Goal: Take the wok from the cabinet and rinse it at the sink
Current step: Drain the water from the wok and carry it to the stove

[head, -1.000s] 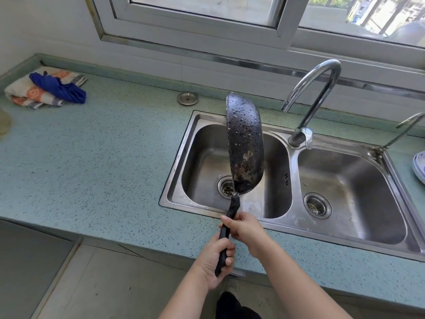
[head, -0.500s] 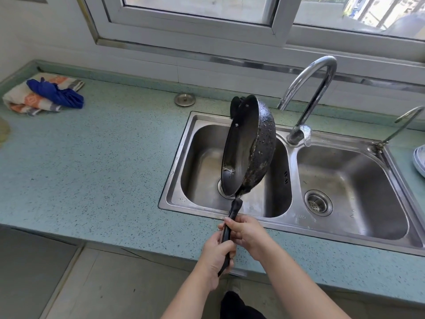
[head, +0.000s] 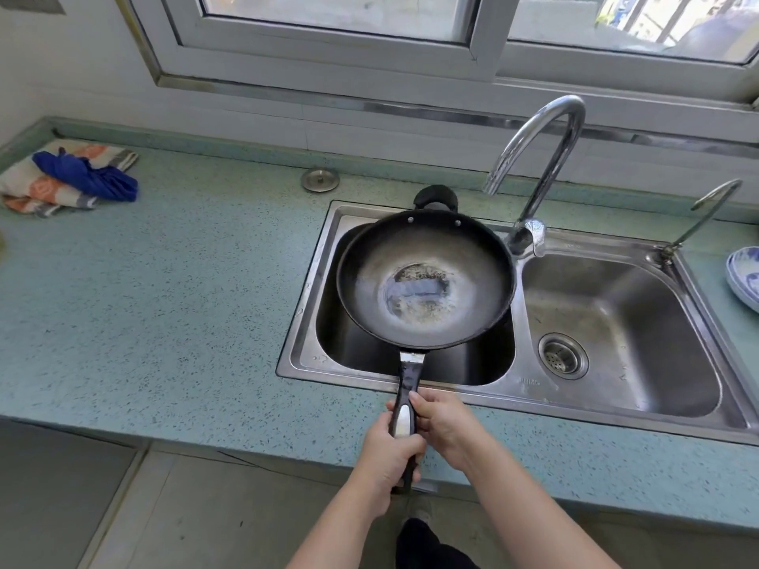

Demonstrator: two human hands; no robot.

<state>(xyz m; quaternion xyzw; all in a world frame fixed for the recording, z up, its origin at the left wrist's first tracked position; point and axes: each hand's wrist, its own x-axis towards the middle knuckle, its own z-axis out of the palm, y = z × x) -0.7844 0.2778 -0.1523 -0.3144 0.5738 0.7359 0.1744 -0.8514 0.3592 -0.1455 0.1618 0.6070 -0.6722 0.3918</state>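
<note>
The black wok (head: pixel 425 281) hangs level over the left basin of the steel double sink (head: pixel 616 314), its inside facing up and a worn, wet patch at its bottom. Its long black handle points toward me. My left hand (head: pixel 388 453) grips the lower end of the handle. Just above it, my right hand (head: pixel 441 425) grips the handle too. A small helper handle sticks out at the wok's far rim. The curved chrome faucet (head: pixel 538 158) stands behind, between the basins; no water runs from it.
Folded cloths with a blue rag (head: pixel 70 178) lie at the counter's far left. A round metal strainer lid (head: pixel 320 180) sits behind the sink. A thin second tap (head: pixel 706 211) and a blue-and-white dish (head: pixel 745 277) are at the right. A window runs along the back wall.
The wok has turned from standing on edge, underside toward me, to level with its inside up. Both hands stayed on the handle.
</note>
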